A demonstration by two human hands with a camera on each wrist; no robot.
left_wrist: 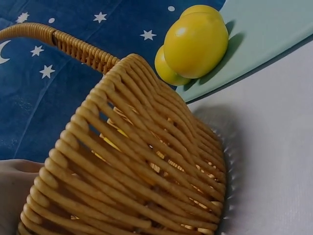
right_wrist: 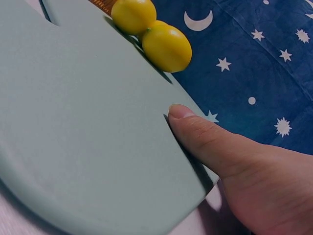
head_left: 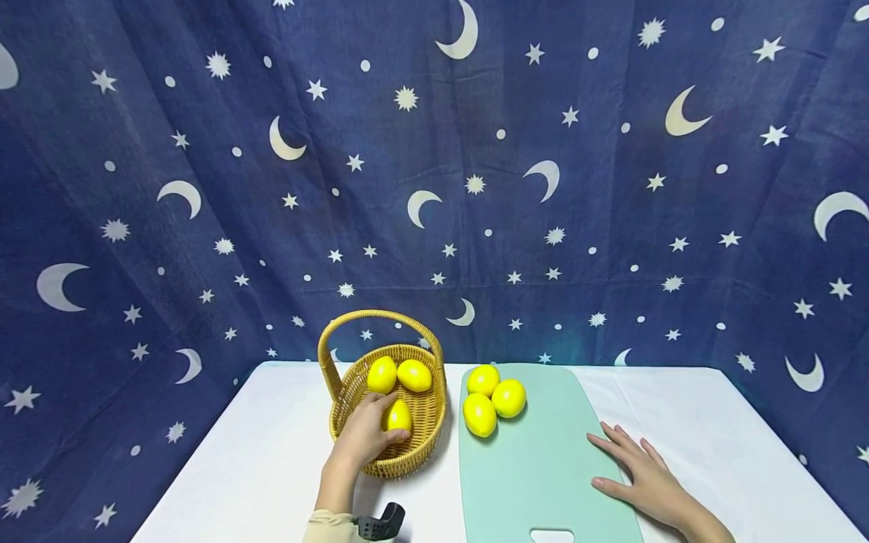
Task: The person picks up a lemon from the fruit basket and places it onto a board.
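My left hand reaches into a wicker basket and grips a yellow lemon, thumb on its near side and fingers on the far side. Two more lemons, one on the left and one on the right, lie behind it in the basket. Basket weave hides most of the left hand in the left wrist view. Beside the right edge of a pale green cutting board, my right hand is spread with relaxed fingers and holds nothing; its thumb hovers over the board.
Three lemons sit clustered at the board's far left: front, right and back. The basket's tall handle arches above its far side. A white tabletop meets a blue curtain with moons and stars.
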